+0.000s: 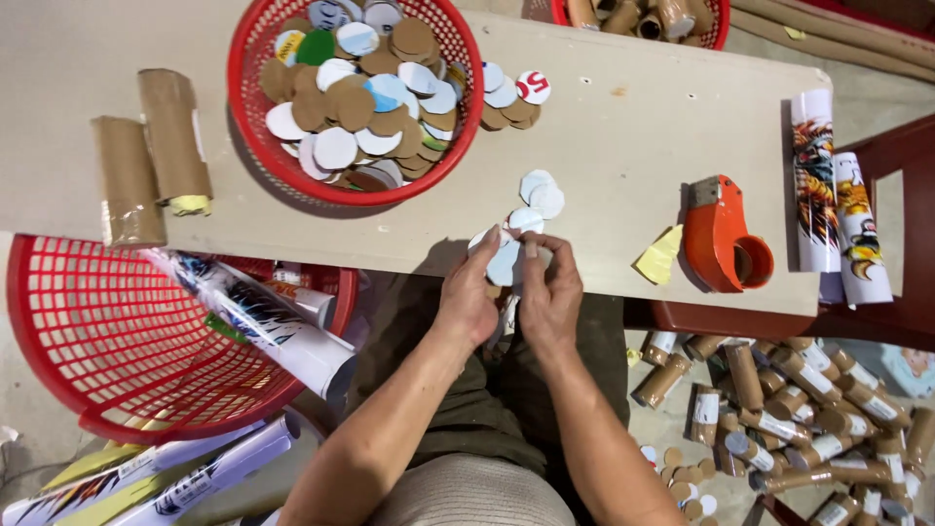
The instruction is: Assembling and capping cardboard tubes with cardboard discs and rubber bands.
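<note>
At the board's (pixel 623 117) near edge, our left hand (pixel 469 297) and right hand (pixel 550 292) together pinch 1 white disc (pixel 504 263) onto a tube end. Capped tubes (pixel 799 419) pile on the floor; the red basket (pixel 255 146) holds many discs, so much remains.

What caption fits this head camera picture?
Both hands, left hand and right hand, hold a white paper disc at the table edge.

red basket (pixel 255 146), orange tape dispenser (pixel 726 239), brown tubes (pixel 151 151)
</note>
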